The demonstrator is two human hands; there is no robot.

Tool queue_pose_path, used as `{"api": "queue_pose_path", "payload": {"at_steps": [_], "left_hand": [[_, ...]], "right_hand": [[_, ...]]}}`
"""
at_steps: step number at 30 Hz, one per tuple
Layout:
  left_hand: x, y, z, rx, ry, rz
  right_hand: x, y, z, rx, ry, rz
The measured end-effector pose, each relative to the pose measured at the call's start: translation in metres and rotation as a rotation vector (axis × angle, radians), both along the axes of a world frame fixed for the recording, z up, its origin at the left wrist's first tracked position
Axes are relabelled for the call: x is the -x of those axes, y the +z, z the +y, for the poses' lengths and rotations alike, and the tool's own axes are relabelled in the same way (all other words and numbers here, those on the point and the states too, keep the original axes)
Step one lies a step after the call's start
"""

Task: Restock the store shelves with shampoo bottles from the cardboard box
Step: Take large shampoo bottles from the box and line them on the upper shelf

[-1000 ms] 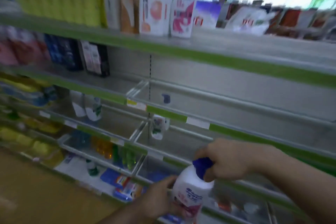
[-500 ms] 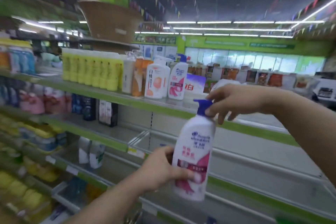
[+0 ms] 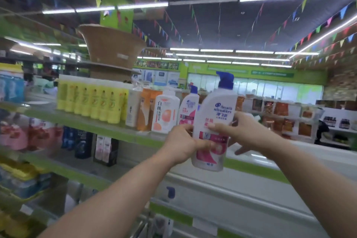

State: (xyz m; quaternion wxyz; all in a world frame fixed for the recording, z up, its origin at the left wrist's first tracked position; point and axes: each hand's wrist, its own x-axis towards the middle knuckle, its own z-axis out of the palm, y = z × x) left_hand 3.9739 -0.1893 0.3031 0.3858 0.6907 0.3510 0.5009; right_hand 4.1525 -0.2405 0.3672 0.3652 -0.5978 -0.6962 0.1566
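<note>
A glossy white plastic shampoo bottle (image 3: 216, 114) with a blue pump cap and a pink label hangs in the air, top leaning right, before the green-edged top shelf (image 3: 96, 125). The left hand (image 3: 181, 143) grips its lower left side. The right hand (image 3: 249, 131) wraps its waist, thumb across the label. A matching pump bottle (image 3: 188, 108) stands just behind, and smooth pale shelf surface shows to the right.

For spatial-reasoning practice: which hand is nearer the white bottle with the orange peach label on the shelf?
Left. The left hand is just below-right of the white peach-label bottle; the right hand is farther right, across the held white blue-capped shampoo bottle.
</note>
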Motion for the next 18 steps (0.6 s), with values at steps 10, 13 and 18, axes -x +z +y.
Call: {"api": "queue_pose_path", "payload": {"at_steps": [10,13,18], "left_hand": [[0.009,0.029,0.109,-0.055,-0.044,0.052],[0.008,0.029,0.138,-0.049,-0.018,0.031],[0.008,0.016,0.173,-0.049,0.087,0.055]], "right_hand": [[0.025,0.014,0.093,-0.109,-0.120,0.144],[0.031,0.014,0.126,-0.129,-0.160,0.127],[0.035,-0.002,0.183,-0.118,-0.234,0.127]]}}
